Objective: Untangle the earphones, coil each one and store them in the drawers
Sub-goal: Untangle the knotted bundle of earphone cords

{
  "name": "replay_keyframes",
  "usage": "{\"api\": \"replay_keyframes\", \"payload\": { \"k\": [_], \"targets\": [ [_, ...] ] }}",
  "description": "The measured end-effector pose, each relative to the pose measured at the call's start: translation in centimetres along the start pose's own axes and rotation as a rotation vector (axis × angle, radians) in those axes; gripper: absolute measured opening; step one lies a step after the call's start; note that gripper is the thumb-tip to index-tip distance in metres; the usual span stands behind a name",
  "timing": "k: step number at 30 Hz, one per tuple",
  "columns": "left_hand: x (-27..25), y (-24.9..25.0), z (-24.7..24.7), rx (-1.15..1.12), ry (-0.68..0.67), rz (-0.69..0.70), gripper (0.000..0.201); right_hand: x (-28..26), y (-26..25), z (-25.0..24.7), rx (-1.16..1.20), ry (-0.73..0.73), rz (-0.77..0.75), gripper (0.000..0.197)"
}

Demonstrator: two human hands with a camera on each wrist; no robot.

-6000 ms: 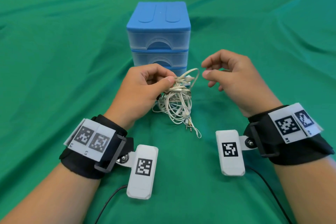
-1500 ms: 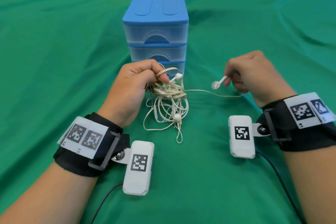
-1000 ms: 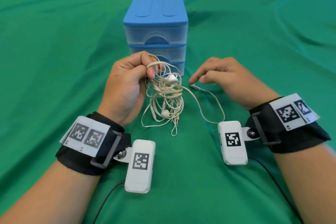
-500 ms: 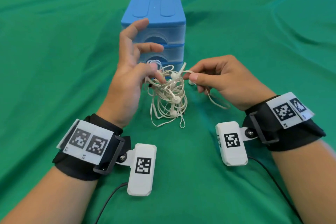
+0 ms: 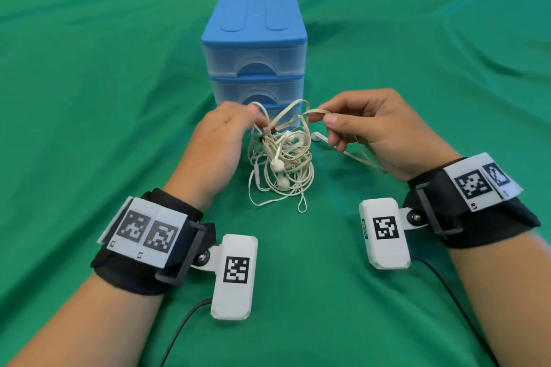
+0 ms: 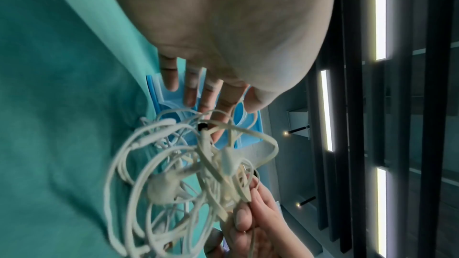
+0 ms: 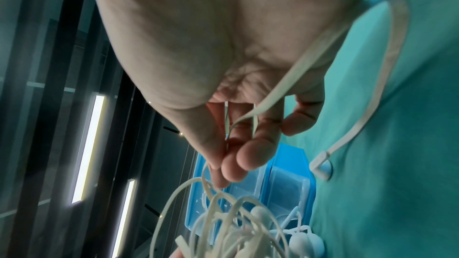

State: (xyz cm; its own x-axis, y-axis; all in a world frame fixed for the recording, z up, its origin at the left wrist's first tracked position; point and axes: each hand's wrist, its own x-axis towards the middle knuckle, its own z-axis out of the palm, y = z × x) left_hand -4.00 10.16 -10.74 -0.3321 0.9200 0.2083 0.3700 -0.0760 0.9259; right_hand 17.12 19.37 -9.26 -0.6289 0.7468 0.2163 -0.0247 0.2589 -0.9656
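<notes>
- Our left hand (image 5: 219, 143) holds the top of the tangled earphones (image 5: 280, 164) between thumb and forefinger; the exact strand is lost in the knot.
- Our right hand (image 5: 372, 131) pinches a flat cable loop.
- The tangle hangs onto the green cloth (image 5: 89, 98), hiding the drawers' (image 5: 255, 48) lowest front.
- One earbud (image 5: 318, 137) lies just beside our right fingers.

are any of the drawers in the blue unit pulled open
No, in the head view the drawers of the blue drawer unit sit flush and closed behind the tangled earphones.
</notes>
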Motion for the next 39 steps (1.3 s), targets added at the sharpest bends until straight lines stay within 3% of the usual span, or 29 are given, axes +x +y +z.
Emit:
{"api": "replay_keyframes", "payload": {
  "k": [5,11,15,19,23,28,31,33,35,39],
  "targets": [
    [-0.4,0.4,0.1,-0.191,-0.087,0.032,0.054,-0.1,-0.1,0.0,-0.013,0.0,0.009,0.015],
    [-0.7,0.8,0.1,-0.316,-0.109,0.086,0.053,-0.1,-0.2,0.0,-0.032,0.065,0.001,0.011],
    [-0.5,0.9,0.5,-0.166,-0.057,0.076,0.033,-0.1,-0.4,0.0,-0.02,0.051,-0.028,0.008],
    [-0.6,0.8,0.9,-0.102,-0.145,0.069,0.009,-0.1,-0.6,0.3,-0.05,0.011,-0.022,0.006],
    [-0.7,0.7,0.9,-0.085,-0.202,0.096,0.012,-0.2,-0.6,0.3,-0.063,-0.037,-0.018,0.011],
    [-0.7,1.2,0.9,-0.117,-0.148,0.164,0.01,-0.2,-0.8,0.8,-0.143,-0.09,-0.063,0.013],
    [-0.7,1.2,1.0,-0.145,-0.177,0.168,0.01,-0.1,-1.1,0.7,-0.154,-0.055,-0.14,0.026],
    [-0.8,1.3,1.1,-0.154,-0.191,0.173,0.011,-0.1,-1.1,0.8,-0.184,-0.119,-0.206,0.035],
    [-0.8,1.3,1.2,-0.161,-0.158,0.18,0.011,-0.2,-1.1,0.9,-0.223,-0.15,-0.201,0.03],
    [-0.4,1.2,1.1,-0.175,0.017,0.166,0.01,-0.1,-0.9,0.3,-0.166,-0.059,-0.128,0.016]
  ]
}}
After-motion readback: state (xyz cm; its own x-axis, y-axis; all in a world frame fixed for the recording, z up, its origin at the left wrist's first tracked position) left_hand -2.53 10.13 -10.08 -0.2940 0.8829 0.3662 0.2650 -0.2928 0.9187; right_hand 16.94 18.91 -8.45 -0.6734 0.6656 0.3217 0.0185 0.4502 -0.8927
